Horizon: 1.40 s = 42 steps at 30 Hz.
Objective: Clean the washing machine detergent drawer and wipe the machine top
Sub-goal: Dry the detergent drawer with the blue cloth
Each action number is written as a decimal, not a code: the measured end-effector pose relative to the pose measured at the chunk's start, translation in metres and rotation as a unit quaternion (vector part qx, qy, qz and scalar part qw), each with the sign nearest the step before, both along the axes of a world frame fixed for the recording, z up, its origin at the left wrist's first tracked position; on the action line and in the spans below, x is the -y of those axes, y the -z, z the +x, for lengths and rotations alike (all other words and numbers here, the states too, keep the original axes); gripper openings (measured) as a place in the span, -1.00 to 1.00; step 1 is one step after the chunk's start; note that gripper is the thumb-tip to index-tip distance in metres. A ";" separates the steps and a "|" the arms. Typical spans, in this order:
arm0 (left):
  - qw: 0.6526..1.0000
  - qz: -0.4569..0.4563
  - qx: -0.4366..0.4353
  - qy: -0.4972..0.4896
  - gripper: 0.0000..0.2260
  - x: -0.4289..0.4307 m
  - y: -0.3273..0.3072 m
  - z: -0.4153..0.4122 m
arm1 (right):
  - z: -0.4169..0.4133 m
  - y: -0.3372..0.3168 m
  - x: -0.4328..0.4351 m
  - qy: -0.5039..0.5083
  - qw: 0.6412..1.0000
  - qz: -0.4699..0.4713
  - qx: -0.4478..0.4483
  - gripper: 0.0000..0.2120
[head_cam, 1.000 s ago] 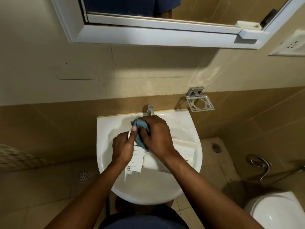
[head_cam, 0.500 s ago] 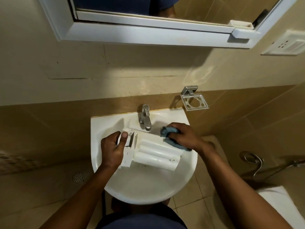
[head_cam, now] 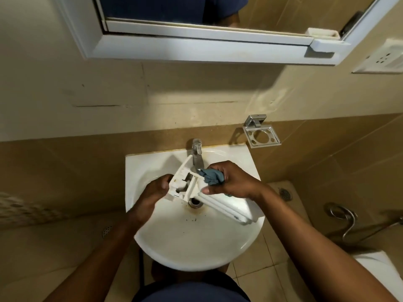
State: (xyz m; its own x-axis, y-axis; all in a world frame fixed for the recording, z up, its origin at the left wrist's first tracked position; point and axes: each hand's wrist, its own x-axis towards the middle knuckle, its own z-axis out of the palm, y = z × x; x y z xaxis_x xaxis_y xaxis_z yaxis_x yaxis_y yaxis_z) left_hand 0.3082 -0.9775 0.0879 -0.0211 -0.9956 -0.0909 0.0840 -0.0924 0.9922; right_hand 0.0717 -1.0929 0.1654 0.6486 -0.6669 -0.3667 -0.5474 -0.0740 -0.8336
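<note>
– Head view, the only one: where was the drawer?

– The white plastic detergent drawer (head_cam: 226,204) was held slantwise over the white ceramic basin (head_cam: 196,243). Its front-panel end was at the left, just beside the chrome tap (head_cam: 197,156). The long ribbed body ran to the near right and reached the basin's right rim, passing over the round metal drain (head_cam: 194,202).

– And the hands?

– The left hand (head_cam: 156,190) had its fingers curled round the panel end and carried it. The right hand (head_cam: 233,179) had its fingers bunched tight on a crumpled blue-grey cloth (head_cam: 210,177). The cloth was pressed against the drawer's far edge by the tap, and the thumb lay straight against the drawer's side.

– Was water running?

– I could not tell. Dark specks (head_cam: 192,219) and a brownish stain lay in the bowl near the drain.

– How far along, would you say?

– Partway through the first half, I judged. The drawer was out and under the cloth, but whether its compartments were clean was hidden, since mostly its underside faced up. The washing machine was nowhere in sight, so refitting the drawer and wiping the top looked to be left.

– Anything else around?

– A chrome soap holder (head_cam: 261,134) was on the tiled wall to the far right, and a white-framed mirror cabinet (head_cam: 196,49) hung above.
</note>
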 end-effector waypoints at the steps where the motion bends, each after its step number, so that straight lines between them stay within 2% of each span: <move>1: 0.997 0.066 -0.023 0.034 -0.14 0.000 -0.004 0.009 | -0.001 0.002 -0.003 -0.005 0.999 -0.038 -0.019 -0.71; 4: 0.968 0.246 -0.008 0.060 0.06 0.011 -0.015 0.023 | 0.000 0.009 -0.019 -0.065 0.980 -0.175 -0.069 -0.67; 6: 0.935 0.353 0.008 0.033 0.07 0.024 -0.022 0.018 | 0.001 0.015 -0.033 -0.113 0.956 -0.255 -0.092 -0.74; 8: 0.900 0.436 -0.008 0.015 -0.05 0.032 -0.028 0.003 | 0.005 0.018 -0.046 -0.152 0.930 -0.319 -0.096 -0.71; 9: 0.892 0.452 -0.023 -0.005 -0.19 0.034 -0.027 -0.006 | 0.007 0.019 -0.054 -0.169 0.919 -0.347 -0.085 -0.67; 11: 0.894 0.442 -0.029 -0.074 -0.50 0.035 -0.022 -0.019 | 0.010 0.021 -0.068 -0.191 0.903 -0.381 -0.053 -0.64; 14: 0.908 0.380 0.010 -0.174 -0.55 0.031 -0.013 -0.028 | 0.003 0.030 -0.081 -0.188 0.916 -0.353 -0.030 -0.74; 16: 0.911 0.340 0.097 -0.214 -0.73 0.028 -0.011 -0.029 | -0.014 0.039 -0.081 -0.174 0.930 -0.322 -0.034 -0.72; 20: 0.918 0.263 0.182 -0.234 -0.88 0.018 -0.007 -0.034 | -0.049 0.048 -0.069 -0.173 0.944 -0.273 -0.063 -0.70; 24: 0.937 0.211 0.145 -0.237 -0.98 0.009 -0.007 -0.048 | -0.044 0.033 -0.057 -0.130 0.950 -0.276 -0.068 -0.70; 26: 0.943 0.185 0.116 -0.250 -0.88 0.006 -0.010 -0.050 | -0.030 0.016 -0.052 -0.066 0.956 -0.285 -0.006 -0.80; 28: 0.946 0.168 0.122 -0.248 -0.81 0.005 -0.012 -0.049 | -0.013 0.007 -0.048 0.022 0.940 -0.338 0.049 -0.82; 31: 0.947 0.160 0.131 -0.246 -0.79 0.008 -0.014 -0.051 | 0.019 0.021 -0.047 0.107 0.928 -0.357 0.010 -0.69; 35: 0.946 0.167 0.118 -0.251 -0.98 0.011 -0.011 -0.056 | 0.058 0.061 -0.066 0.032 0.935 -0.344 -0.076 -0.74; 38: 0.943 0.179 0.136 -0.246 -0.91 0.005 -0.004 -0.045 | 0.061 0.070 -0.070 0.030 0.932 -0.346 -0.101 -0.73; 40: 0.943 0.180 0.165 -0.227 -0.83 0.003 -0.004 -0.040 | 0.053 0.071 -0.067 -0.009 0.908 -0.388 -0.158 -0.69; 42: 0.940 0.181 0.179 -0.228 -0.80 0.001 -0.004 -0.035 | 0.041 0.068 -0.058 -0.013 0.899 -0.378 -0.222 -0.68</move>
